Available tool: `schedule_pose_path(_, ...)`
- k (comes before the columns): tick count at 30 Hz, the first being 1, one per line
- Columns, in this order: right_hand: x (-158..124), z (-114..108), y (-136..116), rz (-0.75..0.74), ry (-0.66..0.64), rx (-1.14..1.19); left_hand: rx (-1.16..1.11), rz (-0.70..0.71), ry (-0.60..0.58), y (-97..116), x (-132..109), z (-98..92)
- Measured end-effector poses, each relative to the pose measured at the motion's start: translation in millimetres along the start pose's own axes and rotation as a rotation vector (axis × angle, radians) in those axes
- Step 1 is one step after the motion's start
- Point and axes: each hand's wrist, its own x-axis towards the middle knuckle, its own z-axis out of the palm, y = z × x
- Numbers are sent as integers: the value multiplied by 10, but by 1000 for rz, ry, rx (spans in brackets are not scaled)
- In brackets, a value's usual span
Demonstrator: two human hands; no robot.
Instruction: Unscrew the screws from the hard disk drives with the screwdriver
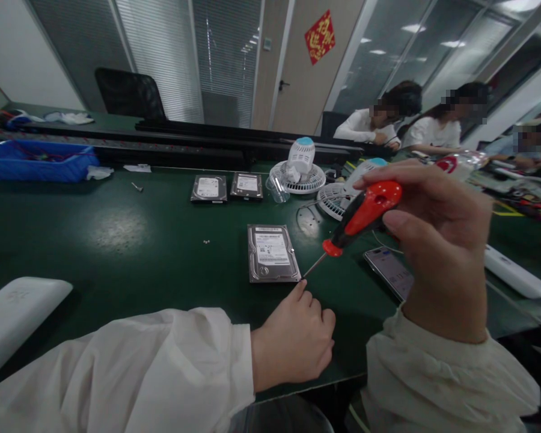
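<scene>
A hard drive (pixel 271 252) lies label side up on the green table in front of me. My right hand (pixel 437 222) grips a red and black screwdriver (pixel 363 213) by its handle, slanting down to the left. Its tip meets the drive's near right corner. Beside that same corner is my left hand (pixel 297 337), fingers curled in and the index fingertip close against the screwdriver's tip. Anything tiny pinched there is too small to make out. Several small screws (pixel 206 242) lie on the table left of the drive.
Two more hard drives (pixel 208 189) sit farther back. White fans (pixel 300 165) stand behind, right of them. A phone (pixel 390 270) lies beneath my right hand. At the left are a blue bin (pixel 38 161) and a white case (pixel 22 316). People (pixel 374 123) sit at the far right.
</scene>
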Motion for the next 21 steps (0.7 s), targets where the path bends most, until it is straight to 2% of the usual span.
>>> schedule_pose_path(3,22,3,4,-46,61,-107,8,0,5,-3,4,-2)
schedule_pose_path(6,11,2,-29,-3,106,-121,12,2,7,0,3,0)
schedule_pose_path(12,-58,-26,-97,85,96,-50,8,6,-1,11,-5,11)
schedule_pose_path(18,-12,-6,-77,7,118,-223,7,-3,2,-4,0,10)
schedule_pose_path(21,-19,-18,-74,31,106,-147,4,-3,-1,1,5,-2)
